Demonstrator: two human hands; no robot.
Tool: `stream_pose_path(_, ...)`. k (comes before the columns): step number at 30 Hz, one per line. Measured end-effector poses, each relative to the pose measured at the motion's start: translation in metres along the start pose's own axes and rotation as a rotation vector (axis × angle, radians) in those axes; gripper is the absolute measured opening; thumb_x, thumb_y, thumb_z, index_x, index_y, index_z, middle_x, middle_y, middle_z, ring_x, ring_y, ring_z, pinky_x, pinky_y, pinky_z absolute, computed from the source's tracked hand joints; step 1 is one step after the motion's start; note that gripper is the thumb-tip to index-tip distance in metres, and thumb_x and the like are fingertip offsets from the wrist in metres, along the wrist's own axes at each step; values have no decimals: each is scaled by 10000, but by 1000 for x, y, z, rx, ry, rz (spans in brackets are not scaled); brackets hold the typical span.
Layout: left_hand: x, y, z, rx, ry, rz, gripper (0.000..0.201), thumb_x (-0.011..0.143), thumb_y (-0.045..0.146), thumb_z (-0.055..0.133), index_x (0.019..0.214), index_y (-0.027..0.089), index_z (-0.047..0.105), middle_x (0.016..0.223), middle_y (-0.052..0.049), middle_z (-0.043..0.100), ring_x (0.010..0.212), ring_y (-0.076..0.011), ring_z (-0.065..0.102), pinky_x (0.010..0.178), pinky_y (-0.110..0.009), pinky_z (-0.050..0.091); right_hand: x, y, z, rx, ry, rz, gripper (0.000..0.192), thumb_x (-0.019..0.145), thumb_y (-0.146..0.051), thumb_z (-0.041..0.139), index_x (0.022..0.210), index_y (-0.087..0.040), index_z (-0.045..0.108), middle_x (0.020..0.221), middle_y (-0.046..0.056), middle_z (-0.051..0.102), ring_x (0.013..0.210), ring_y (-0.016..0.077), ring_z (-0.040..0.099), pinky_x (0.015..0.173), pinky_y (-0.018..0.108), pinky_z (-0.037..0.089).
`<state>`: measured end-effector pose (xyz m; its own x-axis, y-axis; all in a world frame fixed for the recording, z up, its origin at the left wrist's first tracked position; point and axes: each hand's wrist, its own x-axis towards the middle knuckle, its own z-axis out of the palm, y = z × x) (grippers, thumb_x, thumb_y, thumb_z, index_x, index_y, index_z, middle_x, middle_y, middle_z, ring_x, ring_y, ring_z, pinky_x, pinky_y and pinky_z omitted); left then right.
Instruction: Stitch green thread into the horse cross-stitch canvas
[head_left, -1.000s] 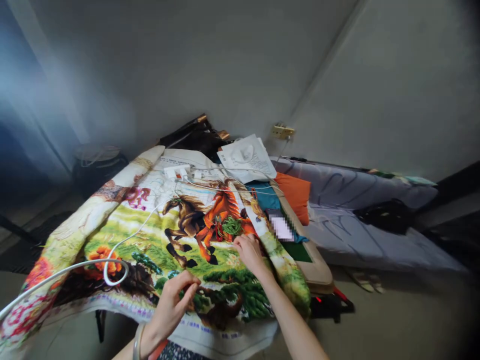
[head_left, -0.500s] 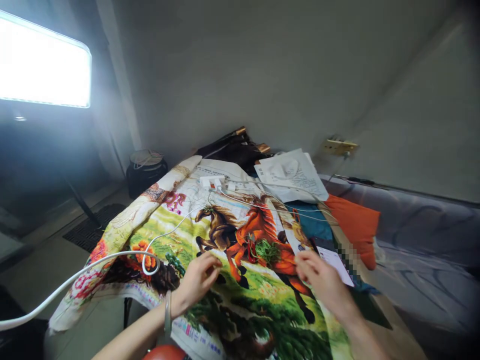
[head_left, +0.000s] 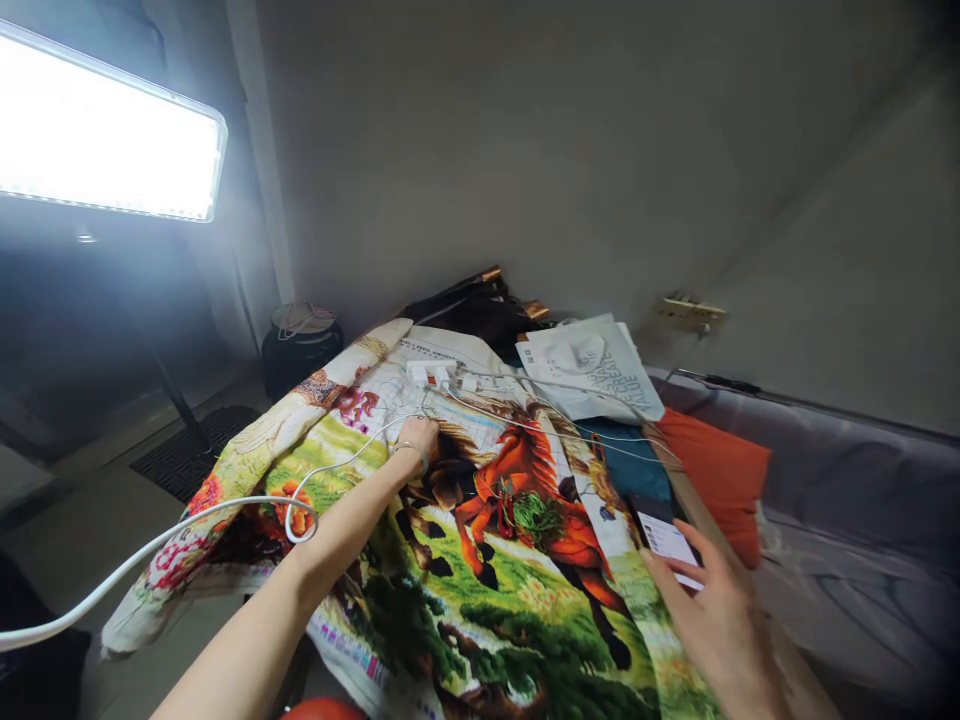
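Note:
A large cross-stitch fabric (head_left: 517, 610) printed with galloping horses lies spread before me. My left hand (head_left: 421, 438) reaches far across it and rests at the dark horse's head, below the white power strip (head_left: 431, 374). Its fingers are curled and mostly hidden behind the hand, so what they pinch cannot be made out. At the fabric's right edge my right hand (head_left: 720, 610) has its thumb and fingers around a phone (head_left: 664, 538) with a lit screen. A tangle of green thread (head_left: 536, 515) sits on the red horse.
White cables (head_left: 150, 560) loop over the fabric from the left. A bright lamp panel (head_left: 112, 130) stands at the upper left. White paper bags (head_left: 589, 365), an orange cushion (head_left: 712, 480) and a wall socket (head_left: 690, 313) are on the right. The fabric's left side is rolled.
My left hand has moved forward and up the fabric to the dark horse's head. My right hand has shifted right and down, from the fabric onto the phone.

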<state>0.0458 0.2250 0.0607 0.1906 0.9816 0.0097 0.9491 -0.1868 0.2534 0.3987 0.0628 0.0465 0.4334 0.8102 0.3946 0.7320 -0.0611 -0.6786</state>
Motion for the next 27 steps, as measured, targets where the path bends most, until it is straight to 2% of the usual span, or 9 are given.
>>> stream_pose_path(2,-26,6,5,-11,31,33,359,1034,75,354,984,-44,689,1008,-139,668,985,-207,729,839,-290,506,-16,-14,4,62,7,13,674,757,-650,602,1222,-166,665,1015,166,706,811,290,724,745,414,596)
stream_pose_path(4,-63,14,15,-56,40,112,277,1035,199,481,956,98,727,1104,-122,687,1011,-187,713,838,-256,517,-37,-33,15,174,-108,26,620,797,-630,607,1210,-171,664,936,142,714,798,272,717,745,390,603)
stream_pose_path(7,-130,26,30,-411,95,347,177,985,215,575,878,167,707,972,-90,711,931,-185,687,827,-268,512,-74,-67,41,420,-472,-25,608,874,-545,611,1364,-186,586,1077,150,720,893,238,726,823,356,608)
stream_pose_path(10,-187,34,28,-835,59,476,270,1010,341,544,824,181,657,810,-67,685,749,-163,638,719,-267,487,-107,-97,67,686,-876,-95,683,933,-524,603,1532,-231,460,1280,157,671,983,222,721,862,348,594)
stream_pose_path(13,-227,30,9,-1275,-111,376,421,986,552,581,782,184,608,722,-51,652,688,-158,600,688,-275,475,-124,-108,80,696,-1147,-143,603,906,-567,664,1396,-218,624,1082,123,738,944,256,725,836,365,584)
stream_pose_path(16,-254,10,-11,-1584,-394,321,472,897,622,688,747,187,582,630,-28,598,584,-145,539,595,-273,429,-123,-98,76,510,-1082,-233,304,917,-451,664,1040,-200,782,933,100,759,905,258,722,840,359,564)
stream_pose_path(17,-262,1,-16,-1647,-431,311,465,884,606,711,727,189,577,616,-23,577,565,-139,513,579,-273,414,-121,-91,71,470,-1033,-259,252,926,-401,645,960,-197,790,895,94,758,869,244,717,814,343,559)
stream_pose_path(22,-283,-35,-27,-1911,-108,156,466,785,507,826,604,187,538,667,-35,541,662,-156,509,640,-295,455,-102,-51,41,403,-844,-323,268,946,-336,608,832,-185,798,720,72,717,656,178,668,609,259,514)
stream_pose_path(27,-293,-67,-17,-2301,111,-116,185,771,266,847,873,215,701,562,40,478,652,-136,604,690,-263,559,-88,-19,12,376,-758,-219,362,923,-482,646,864,-181,840,701,90,720,569,179,666,512,247,541)
